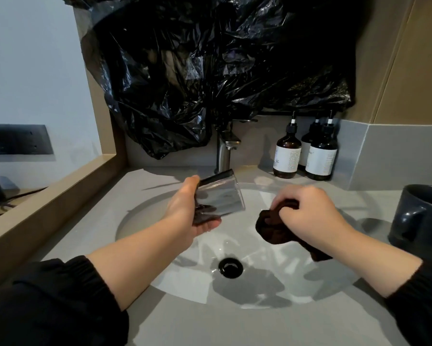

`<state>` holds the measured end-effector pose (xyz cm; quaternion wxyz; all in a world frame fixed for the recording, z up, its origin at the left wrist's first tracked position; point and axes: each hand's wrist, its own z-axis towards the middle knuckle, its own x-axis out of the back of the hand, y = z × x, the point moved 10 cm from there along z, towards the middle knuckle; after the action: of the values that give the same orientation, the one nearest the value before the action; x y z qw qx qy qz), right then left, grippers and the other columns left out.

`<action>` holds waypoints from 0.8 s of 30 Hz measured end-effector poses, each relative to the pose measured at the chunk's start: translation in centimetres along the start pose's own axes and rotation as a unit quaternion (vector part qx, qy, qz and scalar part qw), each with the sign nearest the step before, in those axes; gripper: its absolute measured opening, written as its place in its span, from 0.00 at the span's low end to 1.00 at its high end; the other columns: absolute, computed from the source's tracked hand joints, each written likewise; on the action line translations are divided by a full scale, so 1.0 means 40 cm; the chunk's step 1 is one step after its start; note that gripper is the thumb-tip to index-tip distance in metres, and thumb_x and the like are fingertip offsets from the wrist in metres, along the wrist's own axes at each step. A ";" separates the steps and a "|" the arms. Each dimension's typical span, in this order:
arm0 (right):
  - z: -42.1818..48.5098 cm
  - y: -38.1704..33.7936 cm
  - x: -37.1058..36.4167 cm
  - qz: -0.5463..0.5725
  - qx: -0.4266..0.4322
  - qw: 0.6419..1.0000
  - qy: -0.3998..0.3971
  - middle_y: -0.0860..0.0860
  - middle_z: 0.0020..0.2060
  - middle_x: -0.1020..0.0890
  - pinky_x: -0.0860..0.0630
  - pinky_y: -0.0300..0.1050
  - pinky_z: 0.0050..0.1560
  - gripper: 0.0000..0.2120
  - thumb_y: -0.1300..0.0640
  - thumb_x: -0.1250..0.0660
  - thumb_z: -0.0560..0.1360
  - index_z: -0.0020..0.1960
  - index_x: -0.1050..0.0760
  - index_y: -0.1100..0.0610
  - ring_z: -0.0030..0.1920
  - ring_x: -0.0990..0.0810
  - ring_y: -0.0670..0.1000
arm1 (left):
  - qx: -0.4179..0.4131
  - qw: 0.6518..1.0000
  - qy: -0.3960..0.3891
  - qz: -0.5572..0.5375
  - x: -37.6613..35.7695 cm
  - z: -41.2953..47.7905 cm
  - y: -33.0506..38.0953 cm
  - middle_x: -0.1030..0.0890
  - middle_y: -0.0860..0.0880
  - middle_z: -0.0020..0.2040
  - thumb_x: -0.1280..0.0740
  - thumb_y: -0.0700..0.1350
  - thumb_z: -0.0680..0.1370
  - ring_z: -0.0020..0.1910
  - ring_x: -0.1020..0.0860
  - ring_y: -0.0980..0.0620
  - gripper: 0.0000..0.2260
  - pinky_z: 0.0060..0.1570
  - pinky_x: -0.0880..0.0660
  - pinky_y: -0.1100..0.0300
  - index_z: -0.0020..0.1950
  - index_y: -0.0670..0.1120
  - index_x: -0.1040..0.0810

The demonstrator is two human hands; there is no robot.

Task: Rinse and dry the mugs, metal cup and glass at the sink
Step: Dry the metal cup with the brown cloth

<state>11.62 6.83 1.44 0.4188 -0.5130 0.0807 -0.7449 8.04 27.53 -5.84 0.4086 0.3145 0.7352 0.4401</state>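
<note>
The glass point(219, 196) lies tilted in the left hand point(187, 211), thumb and curled fingers wrapped round its lower end, above the sink point(259, 290). The right hand point(309, 211) grips a dark cloth point(274, 228) in curled fingers, near the left fingertips.

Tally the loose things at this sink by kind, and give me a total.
glass: 1, held by the left hand over the basin
cloth: 1, dark, gripped by the right hand
mug: 1, dark, on the counter at the right edge
pump bottles: 3, at the back
Total: 6
</note>
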 end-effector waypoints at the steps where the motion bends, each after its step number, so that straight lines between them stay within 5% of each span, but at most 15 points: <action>1: 0.000 0.009 0.000 0.006 -0.018 1.000 -0.016 0.46 0.36 0.19 0.28 0.38 0.39 0.15 0.67 0.39 0.69 0.38 0.23 0.47 0.39 0.23 0.47 | 0.007 1.000 -0.010 0.008 -0.009 -0.003 -0.007 0.21 0.40 0.43 0.35 0.55 0.77 0.41 0.21 0.43 0.14 0.36 0.21 0.52 0.46 0.44 0.27; 5: -0.024 -0.001 -0.039 -0.002 -0.017 0.993 -0.114 0.43 0.28 0.23 0.26 0.45 0.42 0.17 0.64 0.41 0.71 0.51 0.24 0.44 0.36 0.24 0.46 | 0.017 0.999 -0.031 0.037 -0.025 -0.004 -0.020 0.20 0.40 0.43 0.35 0.56 0.77 0.39 0.20 0.43 0.16 0.36 0.20 0.52 0.50 0.42 0.25; 9: -0.031 -0.040 -0.055 0.030 0.023 0.991 -0.128 0.45 0.24 0.27 0.28 0.43 0.40 0.15 0.56 0.37 0.75 0.58 0.25 0.42 0.32 0.26 0.43 | 0.032 0.999 -0.030 0.028 -0.025 -0.007 -0.027 0.21 0.40 0.45 0.36 0.56 0.78 0.42 0.20 0.43 0.16 0.33 0.19 0.54 0.51 0.43 0.25; 12: -0.034 -0.056 -0.075 0.020 0.035 0.991 -0.128 0.41 0.25 0.25 0.30 0.40 0.36 0.11 0.46 0.32 0.73 0.55 0.23 0.39 0.30 0.28 0.42 | 0.058 0.997 -0.049 0.025 -0.035 -0.008 -0.043 0.20 0.39 0.45 0.37 0.57 0.78 0.38 0.20 0.43 0.20 0.30 0.19 0.56 0.55 0.40 0.23; 15: -0.030 -0.069 -0.075 -0.001 0.039 0.993 -0.108 0.41 0.29 0.22 0.26 0.45 0.41 0.03 0.47 0.30 0.72 0.41 0.21 0.38 0.34 0.25 0.43 | 0.086 0.991 -0.091 0.052 -0.054 -0.007 -0.070 0.18 0.39 0.42 0.37 0.58 0.78 0.33 0.19 0.44 0.22 0.30 0.19 0.56 0.55 0.40 0.23; 17: -0.031 -0.070 -0.074 -0.015 0.040 0.994 -0.099 0.45 0.31 0.20 0.25 0.47 0.44 0.10 0.49 0.30 0.73 0.33 0.24 0.41 0.37 0.24 0.44 | 0.104 0.986 -0.114 0.066 -0.061 -0.007 -0.083 0.17 0.40 0.41 0.36 0.58 0.78 0.33 0.18 0.44 0.21 0.31 0.19 0.54 0.55 0.40 0.23; 24: -0.019 -0.066 -0.053 -0.077 0.033 0.992 -0.100 0.53 0.30 0.22 0.27 0.48 0.40 0.13 0.52 0.30 0.73 0.33 0.24 0.59 0.36 0.25 0.52 | 0.148 0.948 -0.193 0.205 -0.077 0.016 -0.132 0.17 0.38 0.47 0.45 0.63 0.80 0.44 0.16 0.38 0.26 0.43 0.19 0.51 0.61 0.42 0.24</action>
<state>9.81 9.75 1.06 0.3833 -0.5751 -0.0259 -0.7223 9.52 23.06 -9.78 0.3925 0.5940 0.6188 0.3319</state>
